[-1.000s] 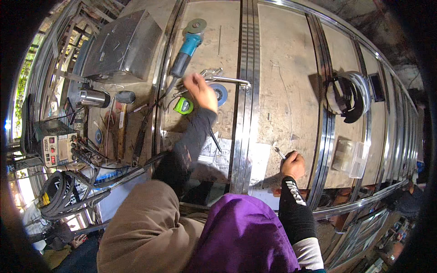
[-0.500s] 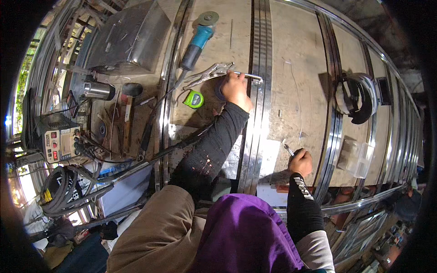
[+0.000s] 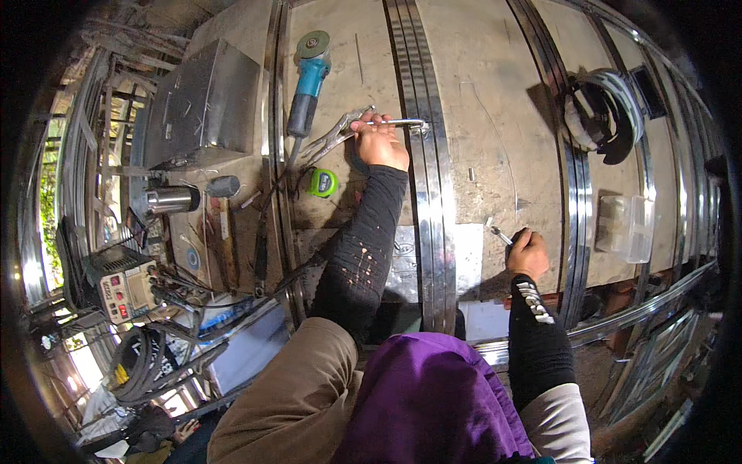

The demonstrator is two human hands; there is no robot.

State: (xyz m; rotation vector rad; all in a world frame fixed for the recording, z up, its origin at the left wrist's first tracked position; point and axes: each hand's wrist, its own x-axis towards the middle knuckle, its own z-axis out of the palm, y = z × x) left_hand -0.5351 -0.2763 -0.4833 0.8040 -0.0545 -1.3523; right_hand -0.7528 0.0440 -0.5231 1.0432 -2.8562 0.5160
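Observation:
My left hand [image 3: 384, 147] is closed around locking clamp pliers [image 3: 332, 147]. Their handles spread to the left, and the jaw end reaches over the bundled metal bars [image 3: 433, 193]. Whether the jaws grip the bars I cannot tell. Low on the right of the board, my right hand [image 3: 528, 254] pinches a slim metal tool [image 3: 502, 234], its pale tip pointing up and left; the fist hides the rest. A green tape measure [image 3: 323, 183] lies left of my left forearm. Beyond it rests a teal angle grinder [image 3: 310, 81] with its disc at the far end.
Parallel metal bars [image 3: 570, 155] cross the wooden board [image 3: 495, 62]. A welding helmet [image 3: 607, 116] and clear plastic box [image 3: 627, 228] sit at right. To the left stand a metal box [image 3: 205, 104], a steel tumbler [image 3: 171, 199], a hammer [image 3: 223, 224] and a welding machine [image 3: 122, 286] with cables.
The whole view has swung slightly, shifting the far-left things downward. Both hands keep their holds, the left on the clamp pliers at the bars, the right on the slim tool.

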